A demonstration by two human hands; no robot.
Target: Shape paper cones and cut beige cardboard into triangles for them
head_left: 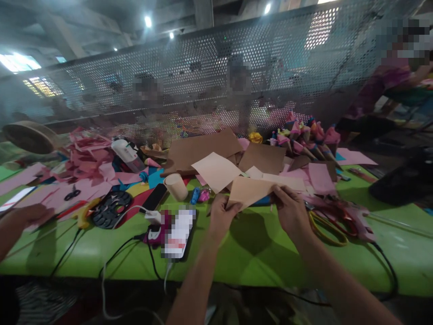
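Note:
A cream-coloured sheet of paper point(251, 191) is stretched between both hands above the green table. At its lower left corner, my left hand point(221, 217) pinches it between thumb and fingers. My right hand point(290, 212) grips the right end, its fingers closed on the edge. Just beyond lie another pale sheet point(216, 171) and brown paper sheets point(203, 149). A blue wrapped piece point(195, 195) and a pink shiny one point(204, 195) are left of the paper, beside an upright tan roll point(176, 187).
A phone point(179, 234), cables and a black phone point(155, 197) lie left. Scissors with yellow handles point(328, 229) and a pink glue gun point(360, 221) lie right. Pink paper cones point(304, 137) are piled behind. Another person's hand point(29, 215) is at far left.

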